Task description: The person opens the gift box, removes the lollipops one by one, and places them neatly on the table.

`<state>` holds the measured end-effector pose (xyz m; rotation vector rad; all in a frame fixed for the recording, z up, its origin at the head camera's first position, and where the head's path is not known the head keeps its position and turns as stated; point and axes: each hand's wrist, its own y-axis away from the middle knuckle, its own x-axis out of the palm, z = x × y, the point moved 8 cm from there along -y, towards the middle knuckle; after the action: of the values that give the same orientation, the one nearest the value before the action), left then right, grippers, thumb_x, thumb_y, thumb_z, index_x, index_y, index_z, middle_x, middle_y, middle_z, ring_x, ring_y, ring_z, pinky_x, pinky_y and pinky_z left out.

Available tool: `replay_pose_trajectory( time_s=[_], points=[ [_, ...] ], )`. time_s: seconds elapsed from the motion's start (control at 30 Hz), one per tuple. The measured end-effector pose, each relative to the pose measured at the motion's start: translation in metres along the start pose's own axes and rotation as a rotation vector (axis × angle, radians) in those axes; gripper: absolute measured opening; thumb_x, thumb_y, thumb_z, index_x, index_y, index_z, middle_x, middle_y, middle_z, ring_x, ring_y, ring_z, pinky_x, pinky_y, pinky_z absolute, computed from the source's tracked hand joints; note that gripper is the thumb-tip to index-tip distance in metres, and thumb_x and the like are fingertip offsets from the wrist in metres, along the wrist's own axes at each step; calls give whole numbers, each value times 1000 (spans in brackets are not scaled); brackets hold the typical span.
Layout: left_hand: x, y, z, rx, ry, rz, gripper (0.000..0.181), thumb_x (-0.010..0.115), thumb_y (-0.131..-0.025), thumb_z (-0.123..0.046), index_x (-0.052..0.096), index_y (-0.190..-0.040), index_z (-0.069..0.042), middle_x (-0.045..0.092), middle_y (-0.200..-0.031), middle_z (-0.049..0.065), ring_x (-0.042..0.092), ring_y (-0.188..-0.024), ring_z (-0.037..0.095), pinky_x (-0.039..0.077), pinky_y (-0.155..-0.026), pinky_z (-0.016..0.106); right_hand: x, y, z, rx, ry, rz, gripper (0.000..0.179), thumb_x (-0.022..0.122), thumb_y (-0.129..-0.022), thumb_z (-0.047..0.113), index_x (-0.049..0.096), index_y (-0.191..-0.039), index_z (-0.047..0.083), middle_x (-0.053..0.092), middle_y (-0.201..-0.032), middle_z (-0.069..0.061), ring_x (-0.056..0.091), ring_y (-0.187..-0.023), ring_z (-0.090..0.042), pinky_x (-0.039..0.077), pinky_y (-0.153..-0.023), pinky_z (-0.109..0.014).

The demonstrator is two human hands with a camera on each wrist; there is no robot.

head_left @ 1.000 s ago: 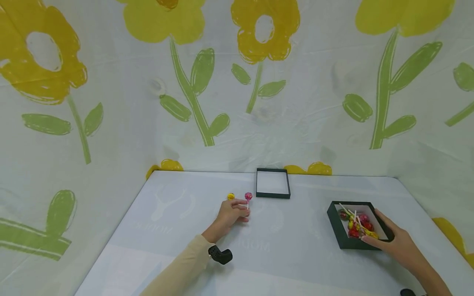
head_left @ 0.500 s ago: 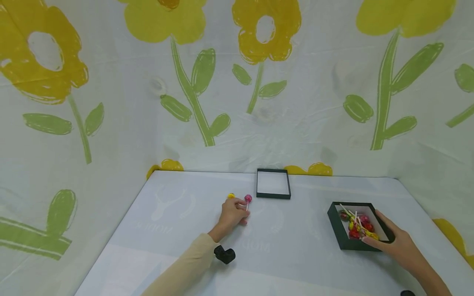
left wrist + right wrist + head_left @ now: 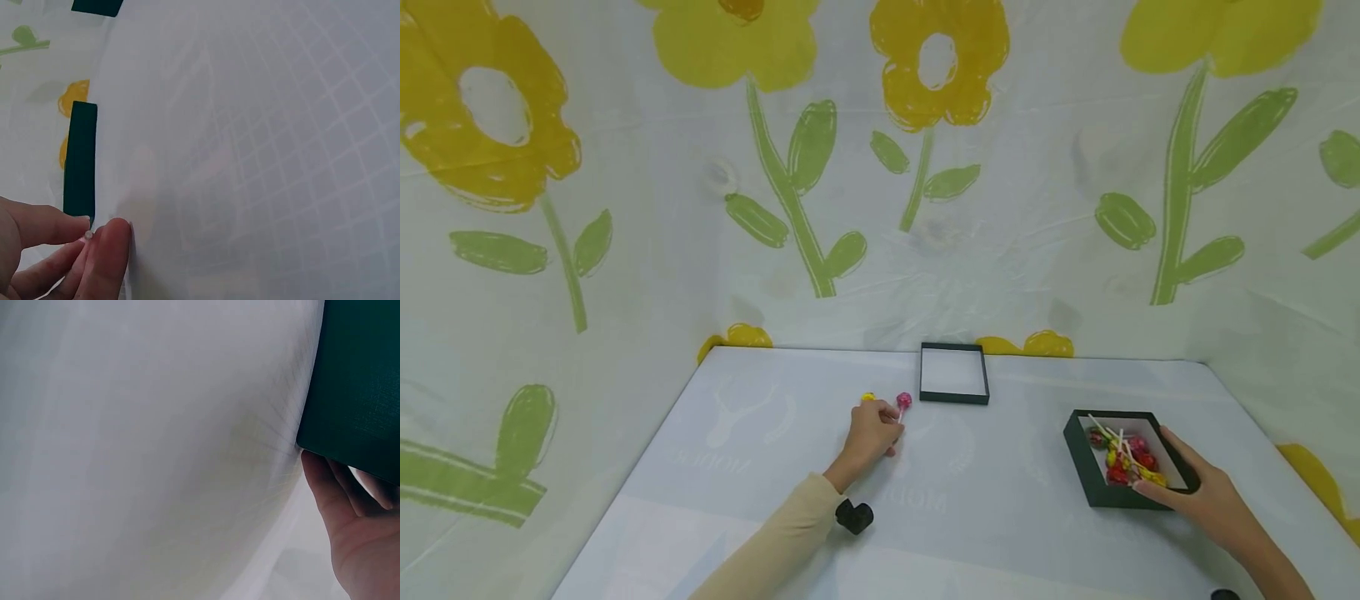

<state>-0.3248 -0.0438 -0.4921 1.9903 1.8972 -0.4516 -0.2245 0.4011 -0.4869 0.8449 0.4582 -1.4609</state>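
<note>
My left hand (image 3: 869, 435) pinches the white stick of a pink lollipop (image 3: 904, 401) between thumb and fingers, its head pointing up and away from me. In the left wrist view the stick's end (image 3: 89, 235) pokes out between the fingertips. Just behind that hand a yellow lollipop (image 3: 868, 397) is partly hidden by the fingers. On the right, my right hand (image 3: 1212, 498) grips the near right corner of a dark green open box (image 3: 1078, 463). Several red, yellow and pink lollipops (image 3: 1118, 472) lie jumbled inside, sticks upward. The right wrist view has fingers against the box's green side (image 3: 359, 375).
A shallow dark green tray-like lid (image 3: 955, 398) with a white inside lies near the table's back edge, beyond the left hand. The white table (image 3: 1000, 533) meets a flower-printed curtain (image 3: 1022, 250) at the back and sides.
My left hand has drawn slightly inward and turned a little, and the pink lollipop's stick now leans more to the right. The right hand and box stay in place.
</note>
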Motion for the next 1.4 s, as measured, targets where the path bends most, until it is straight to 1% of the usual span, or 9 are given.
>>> replay_pose_trajectory(
  time_s=[0.2,0.37,0.47,0.53,0.77,0.9,1.07,1.27,1.4],
  points=[
    [1,2,-4,4,-24,18,12,69,-83,-5,65,-91,2,57,-70,6,54,-45,14,50,-46,23,-1,2,-1,-14,-8,2,100,61,-88,49,-10,-150,15,3,-145,-41,8,-125,-65,21,-87,-78],
    [-1,2,-1,-17,-76,3,14,69,-83,-8,65,-94,0,56,-74,6,54,-43,15,48,-44,22,-1,1,-2,-17,4,-7,101,62,-87,49,-9,-150,13,4,-144,-41,9,-125,-65,21,-87,-78],
    [-2,2,0,-4,-103,-9,13,69,-84,-9,65,-93,-1,56,-75,5,53,-43,14,47,-42,22,-1,1,-3,-6,8,-8,102,62,-87,50,-10,-149,12,3,-144,-41,8,-125,-65,21,-87,-78],
    [-3,1,-1,21,-111,-11,11,68,-84,-9,65,-91,-1,57,-74,4,53,-42,13,46,-41,22,-1,1,-4,-3,-1,-6,102,62,-87,50,-10,-149,13,2,-145,-41,7,-125,-65,20,-87,-78],
    [-2,1,1,34,-76,32,7,67,-85,-12,66,-86,-5,59,-70,3,54,-44,15,48,-44,23,0,1,-2,-1,-5,-1,102,62,-87,50,-10,-149,13,1,-145,-40,6,-126,-65,20,-87,-78],
    [-7,1,-1,58,-57,24,6,67,-86,-11,66,-85,-5,59,-68,3,55,-46,14,50,-45,24,1,-1,-1,5,-2,1,103,62,-87,51,-10,-149,14,1,-145,-40,7,-126,-64,20,-88,-78],
    [-14,0,-10,117,-19,14,4,65,-86,-7,67,-85,-4,60,-67,4,57,-51,15,51,-47,25,0,-1,0,-5,4,-1,102,61,-87,51,-10,-150,14,1,-145,-40,7,-126,-64,20,-88,-77],
    [-10,6,-31,221,-5,58,8,65,-86,-5,69,-90,0,63,-75,3,55,-54,12,50,-48,25,-1,-1,-3,-5,2,-3,102,61,-87,51,-10,-149,14,1,-145,-40,6,-125,-65,20,-87,-78],
    [-6,11,-41,255,11,86,11,65,-85,-6,69,-92,1,64,-79,1,54,-59,12,50,-48,25,0,-2,-2,-23,-6,-5,101,62,-87,49,-9,-150,14,2,-145,-40,6,-126,-64,20,-87,-78]
  ],
)
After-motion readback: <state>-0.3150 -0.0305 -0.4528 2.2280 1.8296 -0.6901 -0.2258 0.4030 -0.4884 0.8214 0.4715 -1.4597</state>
